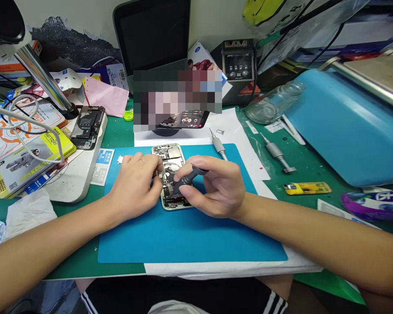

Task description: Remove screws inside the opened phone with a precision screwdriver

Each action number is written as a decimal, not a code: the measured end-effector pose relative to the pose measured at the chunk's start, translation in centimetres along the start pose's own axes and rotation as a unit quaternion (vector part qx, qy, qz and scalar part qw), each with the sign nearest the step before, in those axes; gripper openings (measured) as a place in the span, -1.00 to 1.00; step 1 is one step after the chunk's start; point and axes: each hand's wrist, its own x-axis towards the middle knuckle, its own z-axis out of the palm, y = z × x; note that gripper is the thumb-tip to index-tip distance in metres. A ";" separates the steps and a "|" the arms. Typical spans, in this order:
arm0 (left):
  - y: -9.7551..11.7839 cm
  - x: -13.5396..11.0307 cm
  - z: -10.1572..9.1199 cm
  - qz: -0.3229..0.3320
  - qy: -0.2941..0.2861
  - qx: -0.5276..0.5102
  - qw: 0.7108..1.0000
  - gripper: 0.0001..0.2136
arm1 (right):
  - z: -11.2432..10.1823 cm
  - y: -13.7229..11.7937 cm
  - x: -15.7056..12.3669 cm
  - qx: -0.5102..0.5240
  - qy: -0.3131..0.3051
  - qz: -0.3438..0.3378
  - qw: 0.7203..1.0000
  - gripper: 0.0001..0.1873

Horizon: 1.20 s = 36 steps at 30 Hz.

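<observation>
An opened phone [170,159] with its insides exposed lies on a blue mat [190,235] in the middle of the desk. My left hand [136,185] rests on the phone's left edge, fingers curled against it, a ring on one finger. A dark screwdriver [188,178] is pinched in my right hand [216,187], its tip down on the phone's inner parts. Both forearms come in from the bottom corners.
Two grey screwdrivers [218,146] [277,153] lie right of the mat, with a yellow lighter [306,188]. Another opened phone [87,126] sits on a white stand at left, near a battery box [29,163]. A glass bottle [273,102] and a blue pad [343,126] stand at the right.
</observation>
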 end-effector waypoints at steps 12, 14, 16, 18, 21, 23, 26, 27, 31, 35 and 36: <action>0.0 0.0 0.0 -0.001 0.000 -0.002 1.000 -0.92 | 0.0 0.0 -0.3 0.006 0.005 0.014 1.000 -0.27; 0.0 0.0 0.0 0.000 0.001 -0.004 1.000 -0.92 | 0.1 0.0 -0.2 0.008 0.009 0.016 1.000 -0.28; 0.0 0.0 0.0 0.000 0.003 -0.007 1.000 -0.92 | 0.1 0.0 -0.1 0.007 0.018 0.009 1.000 -0.28; -0.1 0.0 0.0 0.000 0.002 -0.008 1.000 -0.91 | 0.1 -0.1 0.0 0.008 0.018 0.000 1.000 -0.26; -0.1 0.0 0.0 0.000 -0.002 -0.004 1.000 -0.91 | -0.1 -0.2 0.2 0.014 -0.008 -0.005 1.000 -0.24; -0.1 0.0 0.0 -0.002 -0.005 -0.004 1.000 -0.92 | -0.2 -0.2 0.2 0.018 -0.023 -0.011 1.000 -0.24; -0.1 0.1 0.1 -0.002 -0.006 -0.006 1.000 -0.92 | -0.3 -0.3 0.3 0.013 -0.035 -0.022 0.999 -0.23; -0.1 0.1 0.1 -0.002 -0.005 -0.006 1.000 -0.92 | -0.2 -0.3 0.3 0.010 -0.038 -0.022 0.999 -0.23; 0.0 0.0 0.2 0.001 -0.001 -0.002 1.000 -0.92 | -0.2 -0.4 0.3 0.004 -0.045 -0.020 0.999 -0.24; -0.1 0.0 0.2 0.005 0.000 0.003 1.000 -0.93 | -0.2 -0.4 0.3 0.001 -0.050 -0.025 0.998 -0.22; -0.1 -0.1 0.2 0.006 0.000 0.004 1.000 -0.93 | -0.2 -0.3 0.2 -0.001 -0.051 -0.024 0.998 -0.22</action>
